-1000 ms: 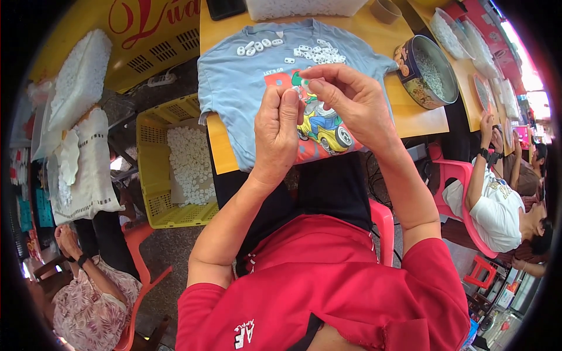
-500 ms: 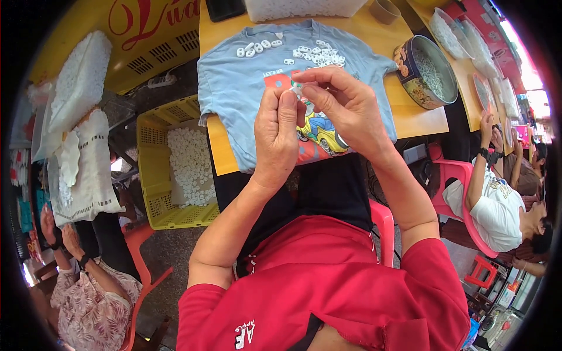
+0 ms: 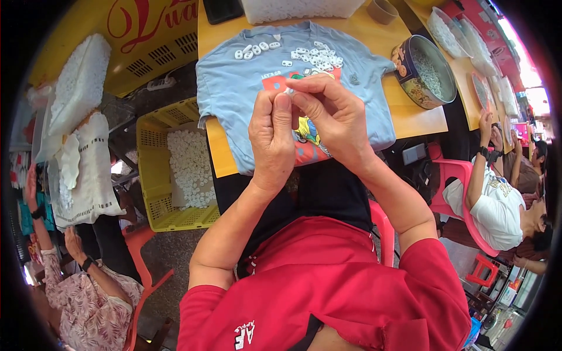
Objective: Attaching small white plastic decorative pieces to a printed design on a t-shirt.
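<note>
My left hand [image 3: 273,134] and my right hand [image 3: 338,120] meet over a light blue T-shirt [image 3: 225,76] spread on the table. Both are closed, with thumbs and forefingers pinching a small white plastic piece [image 3: 289,91] that the fingertips mostly cover. Beyond them, a short double row of oval white pieces with two holes [image 3: 256,51] lies at the left. A looser heap of squarer white two-holed pieces [image 3: 319,57] is to its right. Just above my right hand sits a little pile of tiny grey parts [image 3: 354,78], too small to make out.
A round tin [image 3: 400,76] of small metal parts stands right on the wooden table [image 3: 421,120]. A box of white pieces [image 3: 304,13] is at the back. Left below, a yellow crate [image 3: 153,199] holds many white pieces. Co-workers sit on both sides.
My hands have shifted slightly left and drawn closer together around the small piece, which shows less now. At the left, the co-worker's hands have moved apart.
</note>
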A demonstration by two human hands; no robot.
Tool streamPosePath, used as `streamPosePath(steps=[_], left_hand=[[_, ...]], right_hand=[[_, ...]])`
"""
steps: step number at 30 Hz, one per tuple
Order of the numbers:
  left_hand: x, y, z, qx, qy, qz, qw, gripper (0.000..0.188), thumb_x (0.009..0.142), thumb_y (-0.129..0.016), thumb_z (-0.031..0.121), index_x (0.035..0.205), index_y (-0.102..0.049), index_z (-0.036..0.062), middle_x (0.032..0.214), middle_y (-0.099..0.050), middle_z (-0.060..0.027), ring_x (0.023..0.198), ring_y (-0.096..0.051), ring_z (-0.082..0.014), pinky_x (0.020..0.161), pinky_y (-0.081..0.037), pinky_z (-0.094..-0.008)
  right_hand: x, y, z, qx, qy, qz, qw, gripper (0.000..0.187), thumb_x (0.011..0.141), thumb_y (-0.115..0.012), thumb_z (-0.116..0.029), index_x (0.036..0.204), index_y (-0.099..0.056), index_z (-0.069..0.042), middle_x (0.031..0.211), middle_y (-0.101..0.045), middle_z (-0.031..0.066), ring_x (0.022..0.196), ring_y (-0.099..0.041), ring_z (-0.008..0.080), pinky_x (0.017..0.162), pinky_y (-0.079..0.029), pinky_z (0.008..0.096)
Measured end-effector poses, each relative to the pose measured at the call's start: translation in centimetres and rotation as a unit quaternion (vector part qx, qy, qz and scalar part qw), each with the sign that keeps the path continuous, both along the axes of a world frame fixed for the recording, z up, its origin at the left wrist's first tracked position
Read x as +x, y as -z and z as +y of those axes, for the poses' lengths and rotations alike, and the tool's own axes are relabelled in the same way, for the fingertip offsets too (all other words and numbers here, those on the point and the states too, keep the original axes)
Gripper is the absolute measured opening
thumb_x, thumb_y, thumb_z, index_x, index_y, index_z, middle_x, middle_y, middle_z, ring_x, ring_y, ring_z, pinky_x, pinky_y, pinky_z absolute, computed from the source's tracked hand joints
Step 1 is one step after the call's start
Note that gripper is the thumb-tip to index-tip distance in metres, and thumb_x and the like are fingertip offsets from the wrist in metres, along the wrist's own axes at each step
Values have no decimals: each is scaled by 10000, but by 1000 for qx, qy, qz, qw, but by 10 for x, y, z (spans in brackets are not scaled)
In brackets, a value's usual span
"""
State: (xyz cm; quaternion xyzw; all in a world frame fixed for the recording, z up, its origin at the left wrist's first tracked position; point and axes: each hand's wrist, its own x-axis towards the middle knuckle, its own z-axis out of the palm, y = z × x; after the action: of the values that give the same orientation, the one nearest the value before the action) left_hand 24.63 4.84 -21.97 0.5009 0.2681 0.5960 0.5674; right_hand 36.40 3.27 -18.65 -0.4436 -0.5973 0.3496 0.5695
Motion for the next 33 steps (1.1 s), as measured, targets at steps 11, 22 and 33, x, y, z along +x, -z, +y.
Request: streamPosePath(steps=[11,22,33], left_hand=[[-1,-6,8,16,62,-96,993,331,1049,-448,276,1265,-432,26,1227,-511,-95,1103,-502,-146,967,-407,-283],[-2,-19,3,-28,252,-195,948,760,987,-390,574,1511,-235,47,1486,-348,-195,1385,-347,-282,1159,-259,-413],[-10,-12,1,37,247,-178,952,652,986,-439,530,1390,-408,19,1399,-408,-125,1328,-400,-246,1114,-317,-378]], right_hand=[[10,-24,-3,-124,-67,124,982,238,938,-650,-93,1142,-634,27,1019,-666,73,866,-598,110,773,-502,255],[-1,-28,-11,-142,-80,172,972,191,931,-654,-82,1093,-654,19,1079,-665,78,996,-618,135,898,-492,288],[-11,-33,-20,-76,-85,176,978,139,926,-655,-57,1050,-655,5,1028,-655,48,980,-606,120,917,-484,293]])
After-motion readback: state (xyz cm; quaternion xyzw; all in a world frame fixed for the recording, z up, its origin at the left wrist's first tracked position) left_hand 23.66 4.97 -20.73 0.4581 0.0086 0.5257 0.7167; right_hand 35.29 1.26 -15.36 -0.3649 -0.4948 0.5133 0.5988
